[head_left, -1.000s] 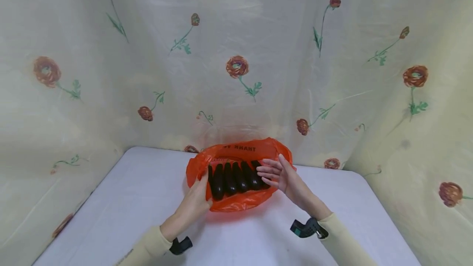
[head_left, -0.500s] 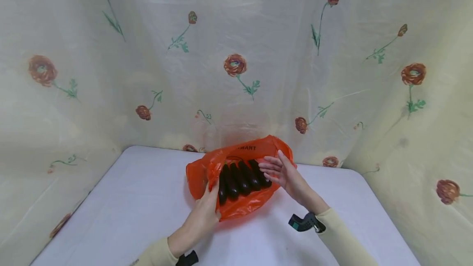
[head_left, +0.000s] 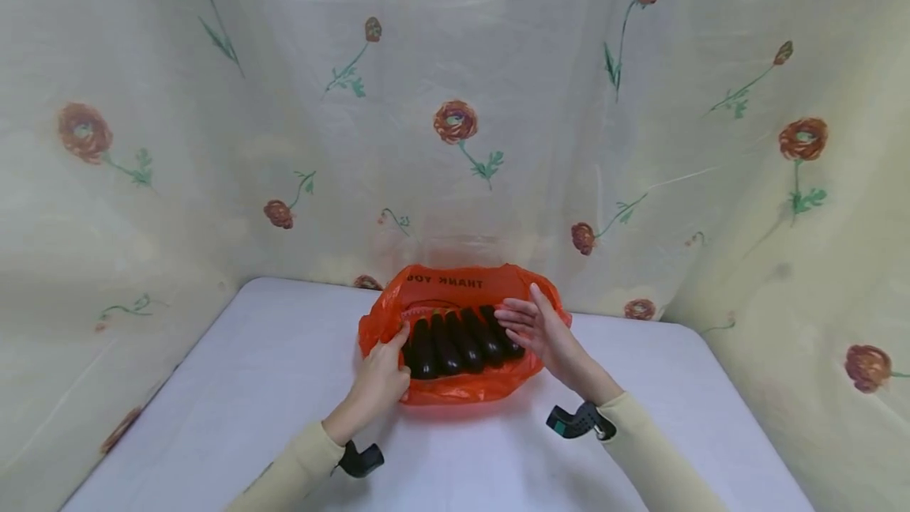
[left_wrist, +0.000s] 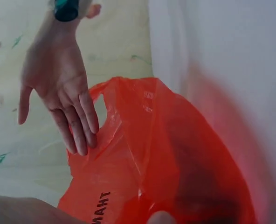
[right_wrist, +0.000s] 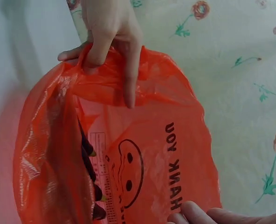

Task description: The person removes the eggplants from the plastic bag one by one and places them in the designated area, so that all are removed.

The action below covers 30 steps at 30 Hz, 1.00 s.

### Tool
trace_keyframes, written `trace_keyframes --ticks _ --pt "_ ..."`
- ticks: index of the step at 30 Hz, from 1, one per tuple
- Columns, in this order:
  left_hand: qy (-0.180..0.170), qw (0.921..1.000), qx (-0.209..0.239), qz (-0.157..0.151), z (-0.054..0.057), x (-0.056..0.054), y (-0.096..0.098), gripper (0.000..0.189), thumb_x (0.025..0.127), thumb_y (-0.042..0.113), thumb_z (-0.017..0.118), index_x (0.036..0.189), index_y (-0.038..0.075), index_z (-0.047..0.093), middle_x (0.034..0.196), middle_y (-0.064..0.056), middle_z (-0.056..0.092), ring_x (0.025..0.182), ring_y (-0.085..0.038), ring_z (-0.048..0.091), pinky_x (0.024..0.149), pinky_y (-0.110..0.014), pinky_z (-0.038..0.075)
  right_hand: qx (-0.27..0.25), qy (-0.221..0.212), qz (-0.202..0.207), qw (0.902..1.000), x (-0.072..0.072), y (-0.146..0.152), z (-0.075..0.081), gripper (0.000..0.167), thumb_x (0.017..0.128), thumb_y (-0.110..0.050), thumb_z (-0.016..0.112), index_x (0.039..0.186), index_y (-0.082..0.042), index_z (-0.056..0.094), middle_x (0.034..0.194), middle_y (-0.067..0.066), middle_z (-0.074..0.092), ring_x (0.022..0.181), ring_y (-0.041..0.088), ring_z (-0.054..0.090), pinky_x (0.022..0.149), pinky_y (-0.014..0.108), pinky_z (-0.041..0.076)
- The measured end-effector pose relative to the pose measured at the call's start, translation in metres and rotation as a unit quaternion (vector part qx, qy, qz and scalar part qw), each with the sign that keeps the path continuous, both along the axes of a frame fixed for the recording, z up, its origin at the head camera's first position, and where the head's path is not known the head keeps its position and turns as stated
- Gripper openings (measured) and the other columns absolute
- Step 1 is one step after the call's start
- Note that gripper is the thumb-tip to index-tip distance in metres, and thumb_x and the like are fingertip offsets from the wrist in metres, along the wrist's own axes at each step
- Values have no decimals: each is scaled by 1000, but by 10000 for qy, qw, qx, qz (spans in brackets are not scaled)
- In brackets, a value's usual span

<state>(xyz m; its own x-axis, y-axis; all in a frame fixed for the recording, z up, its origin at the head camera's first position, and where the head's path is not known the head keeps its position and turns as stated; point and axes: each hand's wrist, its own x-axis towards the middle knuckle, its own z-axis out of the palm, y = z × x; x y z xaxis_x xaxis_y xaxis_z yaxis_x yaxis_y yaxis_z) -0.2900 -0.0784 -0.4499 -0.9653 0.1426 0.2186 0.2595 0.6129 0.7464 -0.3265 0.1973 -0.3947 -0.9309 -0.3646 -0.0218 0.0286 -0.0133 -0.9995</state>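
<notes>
A red plastic bag with THANK YOU printed on it, reading in reverse, stands wide-mouthed on the table. Several dark, glossy eggplants lie side by side inside, part of them hidden by the bag's front wall. At the bag's left side, my left hand grips the rim; in the right wrist view this left hand has its index finger stretched along the inner wall. My right hand is over the bag's right side, palm facing inward, fingers straight. Nothing is held in that right hand in the left wrist view.
The white table ends just behind the bag, where a pale plastic curtain with printed flowers hangs. More of this curtain encloses the left and right sides. A black camera is strapped to each wrist.
My left hand first pulled the bag's left rim rightward over the eggplants, then moved back left, so the mouth is wide and the full print shows. My right hand stays nearly in place.
</notes>
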Motion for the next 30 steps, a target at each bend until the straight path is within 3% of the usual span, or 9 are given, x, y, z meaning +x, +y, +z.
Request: trace_keyframes --ticks 3,10,13,17,20,22,24,30 --pt "-222 9996 158 -96 -3 -1 0 75 81 -7 52 150 -4 24 54 1 48 38 -10 43 40 -25 39 -42 -2 35 10000 0 0 -1 72 102 -52 21 146 3 31 147 23 41 124 21 52 113 45 32" --pt "10 10000 -18 -86 2 4 5 85 77 -7 58 153 -1 18 55 2 39 45 -13 36 42 -23 35 45 -1 35 10000 -1 2 0 73 102 -54 22 147 4 30 149 23 38 127 25 48 113 47 30" --pt "-15 9998 -80 -158 6 11 9 88 77 -7 62 153 0 18 61 -1 46 53 -14 39 46 -24 40 104 -54 -30 9999 -2 4 0 76 100 -57 26 147 3 30 149 24 37 131 29 45 114 46 30" --pt "91 9993 -183 -320 8 23 15 88 76 -8 65 151 -3 20 95 -15 64 68 -18 48 60 -29 54 306 -70 -181 9993 -3 8 -1 73 100 -54 30 147 3 30 148 24 38 131 31 44 113 44 32" --pt "237 9986 -249 -400 7 31 19 89 75 -8 67 151 -4 21 126 -23 58 81 -22 54 68 -33 57 522 -59 -199 9984 -6 12 -1 71 101 -52 33 146 2 30 147 23 40 130 30 46 111 41 36" --pt "293 9983 -299 -410 7 35 21 90 74 -8 66 151 -4 21 133 -25 54 87 -25 57 68 -36 56 620 -98 -157 9979 -7 15 0 70 100 -52 37 146 0 31 147 22 41 131 31 45 109 40 39" --pt "424 9974 -408 -410 7 38 23 91 73 -7 66 151 -4 21 134 -25 54 93 -27 58 71 -38 55 780 -78 -93 9969 -9 17 2 71 98 -53 40 146 -1 31 146 21 42 132 33 44 109 39 40" --pt "504 9958 -574 -510 4 43 29 90 73 -7 67 151 -1 23 125 -23 59 86 -24 63 70 -38 56 1181 -37 -14 9930 -12 21 14 71 96 -53 47 146 -3 36 143 18 46 129 31 47 106 39 43"
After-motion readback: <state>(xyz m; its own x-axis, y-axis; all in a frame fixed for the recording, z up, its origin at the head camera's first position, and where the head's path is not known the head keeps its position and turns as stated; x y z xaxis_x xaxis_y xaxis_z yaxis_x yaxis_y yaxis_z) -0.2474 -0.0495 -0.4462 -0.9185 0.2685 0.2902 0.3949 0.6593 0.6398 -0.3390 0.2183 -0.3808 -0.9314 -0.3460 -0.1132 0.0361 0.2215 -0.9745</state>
